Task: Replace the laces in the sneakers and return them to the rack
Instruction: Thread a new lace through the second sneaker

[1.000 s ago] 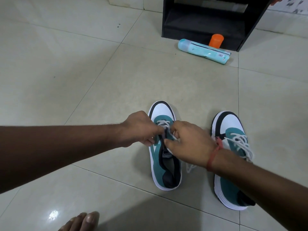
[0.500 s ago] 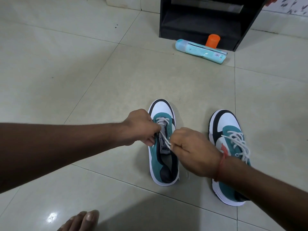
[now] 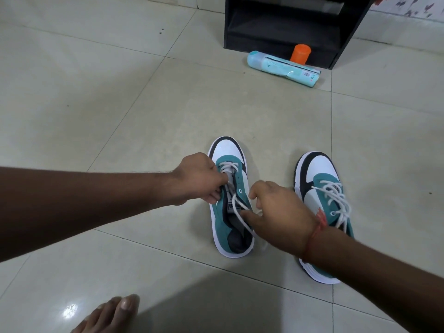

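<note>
Left sneaker (image 3: 230,203): on the floor (image 3: 96,104) near the middle of the view, toe at 12 o'clock, heel at 6 o'clock; teal sides, white toe with a black band, only its front eyelets laced.
White lace (image 3: 237,212): crossed at the toe end of the left sneaker; a loose length runs from the tongue toward 5 o'clock, over the open collar, to the right hand.
Left hand (image 3: 199,179): at 9 o'clock of the left sneaker, fingers curled against the eyelet edge; grip narrow, pinching the sneaker's upper at the laces, though the fingertips are partly hidden.
Right hand (image 3: 278,212): at 3 o'clock of the left sneaker's collar, thumb and forefinger closed on the loose lace; grip holding the lace. A red thread band (image 3: 317,227) sits on the wrist.
Right sneaker (image 3: 322,207): at 3 o'clock of the left one, a little apart, toe at 12 o'clock, fully laced in white; the right forearm covers its heel.
Rack (image 3: 288,22): black shelf unit at 12 o'clock, well apart from both sneakers.
Pale blue bottle (image 3: 283,68): lying on its side on the floor just in front of the rack.
Orange cup (image 3: 300,52): upright, between bottle and rack.
Bare foot (image 3: 113,316): at 7 o'clock, at the bottom edge.
</note>
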